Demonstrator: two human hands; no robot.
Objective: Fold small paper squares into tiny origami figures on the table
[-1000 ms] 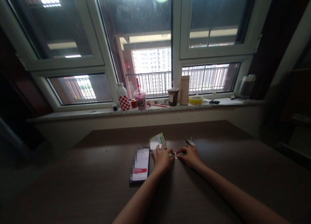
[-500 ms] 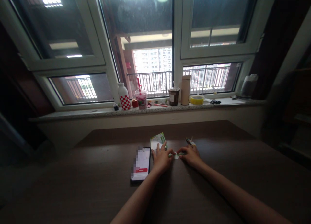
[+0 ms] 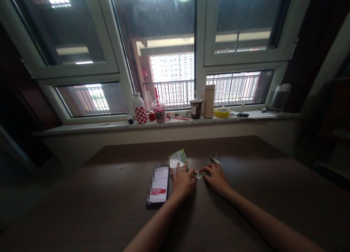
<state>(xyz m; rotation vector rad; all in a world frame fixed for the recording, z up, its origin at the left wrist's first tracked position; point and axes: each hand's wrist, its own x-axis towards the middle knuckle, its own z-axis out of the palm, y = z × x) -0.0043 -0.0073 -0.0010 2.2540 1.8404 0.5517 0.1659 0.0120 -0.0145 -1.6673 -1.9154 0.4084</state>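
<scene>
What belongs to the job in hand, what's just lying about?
In use:
paper strip, between left hand and right hand
packet, probably: left hand reaches its near edge

Likely lying about:
phone
crumpled scrap beyond right hand
checked bottle, pink cup, yellow tape on windowsill

On the table [image 3: 82,204], a phone [image 3: 160,186] is placed left of the left hand [image 3: 184,181], behind which a card [image 3: 177,158] is set. A strip [image 3: 200,175] is located between the left hand and the right hand [image 3: 216,177]; a scrap [image 3: 215,160] is found behind the latter. On the windowsill [image 3: 109,128], beyond the table, a bottle [image 3: 140,111], drink cup [image 3: 159,112], second cup [image 3: 195,109], flask [image 3: 209,101], tape roll [image 3: 221,113] and scissors [image 3: 242,115] are ranged left to right.
</scene>
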